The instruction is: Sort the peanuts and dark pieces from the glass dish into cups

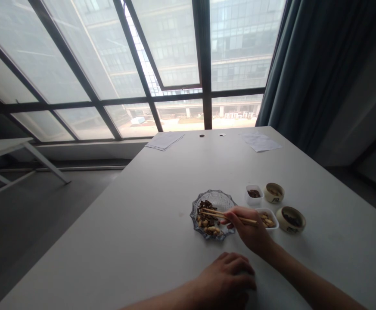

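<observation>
A scalloped glass plate point(227, 201) holds dark brown pieces and pale nuts point(212, 230), mostly on its left and lower parts. Wooden chopsticks point(216, 213) are gripped in my right hand point(249, 228), with their tips at the dark pieces point(207, 206). Behind that hand, a white tub point(275, 220) of nuts is partly hidden. My left hand point(228, 275) rests on the table below the plate, its fingers curled and pressed together; whether anything is under them is hidden.
Right of the plate stand a small white tub point(250, 200) with dark bits and two round pale bowls point(275, 199) point(291, 227). Papers point(166, 141) point(261, 142) lie at the white table's point(162, 189) far corners, before the windows.
</observation>
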Demonstrator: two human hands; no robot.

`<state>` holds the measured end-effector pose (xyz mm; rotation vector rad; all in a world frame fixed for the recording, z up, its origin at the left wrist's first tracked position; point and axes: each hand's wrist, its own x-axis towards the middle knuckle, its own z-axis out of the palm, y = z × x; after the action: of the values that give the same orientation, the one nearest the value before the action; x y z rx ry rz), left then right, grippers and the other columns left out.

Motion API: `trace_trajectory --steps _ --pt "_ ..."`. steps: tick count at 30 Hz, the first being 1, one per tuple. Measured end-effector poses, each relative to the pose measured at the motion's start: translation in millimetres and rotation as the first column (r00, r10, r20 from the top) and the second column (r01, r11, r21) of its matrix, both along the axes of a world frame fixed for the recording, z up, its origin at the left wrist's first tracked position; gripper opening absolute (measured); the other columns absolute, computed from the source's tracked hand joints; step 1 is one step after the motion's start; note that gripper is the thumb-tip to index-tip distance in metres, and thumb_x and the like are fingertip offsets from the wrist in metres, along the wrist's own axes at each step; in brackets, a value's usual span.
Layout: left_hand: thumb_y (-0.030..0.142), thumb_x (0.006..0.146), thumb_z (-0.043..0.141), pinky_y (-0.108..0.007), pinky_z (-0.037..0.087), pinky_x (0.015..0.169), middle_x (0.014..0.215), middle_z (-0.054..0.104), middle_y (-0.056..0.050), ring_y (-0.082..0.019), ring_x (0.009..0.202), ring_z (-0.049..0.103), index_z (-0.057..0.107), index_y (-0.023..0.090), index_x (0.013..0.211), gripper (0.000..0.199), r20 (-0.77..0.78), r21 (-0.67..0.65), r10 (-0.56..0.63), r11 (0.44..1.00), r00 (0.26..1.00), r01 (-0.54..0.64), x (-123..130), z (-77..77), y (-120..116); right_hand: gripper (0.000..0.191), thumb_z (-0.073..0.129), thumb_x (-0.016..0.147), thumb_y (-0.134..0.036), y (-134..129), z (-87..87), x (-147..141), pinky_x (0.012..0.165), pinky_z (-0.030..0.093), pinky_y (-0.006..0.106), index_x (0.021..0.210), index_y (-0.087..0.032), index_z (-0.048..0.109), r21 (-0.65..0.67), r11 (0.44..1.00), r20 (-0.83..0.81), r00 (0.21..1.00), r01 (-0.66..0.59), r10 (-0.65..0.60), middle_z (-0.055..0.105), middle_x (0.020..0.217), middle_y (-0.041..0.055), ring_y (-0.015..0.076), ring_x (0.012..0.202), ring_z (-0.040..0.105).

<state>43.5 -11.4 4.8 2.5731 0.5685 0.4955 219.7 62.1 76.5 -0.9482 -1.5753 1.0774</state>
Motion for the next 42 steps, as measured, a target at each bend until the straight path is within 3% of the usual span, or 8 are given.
trace_trajectory --steps 8,12,22,29,42 --pt "0.028 0.108 0.078 -0.039 0.048 0.127 0.144 0.076 -0.005 -0.026 0.144 0.066 0.071 0.026 0.125 0.018 0.010 0.014 0.020 1.000 1.000 -0.020 0.6 0.0 -1.9 0.056 0.071 0.104 -0.072 3.9 12.8 13.4 0.065 0.069 0.029 0.083 -0.022 0.084 -0.048 0.995 -0.019 0.996 0.084 -0.085 0.088 0.084 0.0116 0.0230 0.070 0.085" --pt "0.027 0.106 0.081 -0.039 0.049 0.127 0.143 0.076 -0.005 -0.026 0.144 0.066 0.071 0.026 0.126 0.022 -0.017 0.012 0.013 1.000 1.000 -0.013 1.0 -0.4 -0.7 0.058 0.069 0.106 -0.071 3.9 17.7 14.1 0.062 0.065 0.028 0.079 -0.022 0.083 0.012 0.999 0.061 0.997 0.046 -0.047 0.086 0.079 0.0096 0.0205 0.064 0.080" --pt "0.025 0.105 0.079 -0.039 0.049 0.126 0.143 0.076 -0.005 -0.027 0.144 0.065 0.071 0.026 0.126 0.022 -0.023 -0.016 0.007 1.000 1.000 -0.007 1.3 2.1 -0.4 0.065 0.064 0.105 -0.077 1.1 13.2 4.9 0.060 0.066 0.030 0.076 -0.021 0.081 0.004 1.000 0.068 0.997 0.021 -0.022 0.086 0.078 0.0111 0.0230 0.065 0.082" --pt "0.023 0.102 0.082 -0.039 0.048 0.127 0.144 0.075 -0.005 -0.027 0.145 0.065 0.070 0.027 0.127 0.028 -0.045 -0.007 0.002 1.000 0.999 -0.003 1.5 2.1 0.2 0.056 0.069 0.105 -0.074 4.0 20.4 21.2 0.066 0.070 0.032 0.084 -0.023 0.083 -0.052 0.993 0.024 0.994 0.107 -0.106 0.089 0.087 0.0119 0.0251 0.073 0.085" --pt "0.024 0.105 0.079 -0.042 0.048 0.126 0.145 0.075 -0.006 -0.029 0.146 0.064 0.070 0.027 0.128 0.025 -0.038 -0.028 -0.001 1.000 0.999 0.000 0.8 2.8 -0.4 0.062 0.066 0.104 -0.077 4.1 13.8 7.8 0.060 0.065 0.030 0.080 -0.021 0.080 0.000 1.000 0.083 0.996 0.017 -0.017 0.086 0.077 0.0100 0.0223 0.063 0.080"
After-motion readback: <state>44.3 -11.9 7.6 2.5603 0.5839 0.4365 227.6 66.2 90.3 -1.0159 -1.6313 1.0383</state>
